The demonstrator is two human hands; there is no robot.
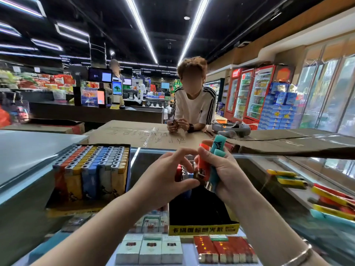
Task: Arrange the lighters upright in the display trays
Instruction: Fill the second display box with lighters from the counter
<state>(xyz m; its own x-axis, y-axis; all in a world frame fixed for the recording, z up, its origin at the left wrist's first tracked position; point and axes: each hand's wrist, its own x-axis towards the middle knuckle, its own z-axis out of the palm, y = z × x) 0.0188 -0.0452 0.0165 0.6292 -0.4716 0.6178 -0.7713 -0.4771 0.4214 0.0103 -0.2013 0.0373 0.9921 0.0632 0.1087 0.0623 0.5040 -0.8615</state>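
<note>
The right hand (217,169) is gripping a small bunch of lighters (210,164) above the glass counter (269,179), fingers curled round them: an orange one and two teal ones are showing, metal heads pointing down, though how many more are sitting behind the palm is hidden. The left hand (167,175) is meeting it, thumb and forefinger pinching the dark metal head of the orange lighter, the other fingers lifting loosely; blur is making the exact contact hard to read. Directly below the hands a nearly empty display tray (203,228) with a yellow printed front lip is standing on the counter; its interior is showing mostly black, and a few upright lighters at its back are largely blocked by the hands. To the left, a full display tray (92,169) is holding rows of upright lighters in red, orange, yellow, blue and white, its lower edge smeared by motion. At the right, loose lighters (330,198) in yellow, red, green and teal are lying flat on the glass, the nearest ones cut off by the frame edge. Cigarette packs (149,248) are showing under the glass, their print unreadable. Across a flattened cardboard sheet (138,134), a person in a white striped shirt (194,104) is leaning, holding something small that cannot be made out.
</note>
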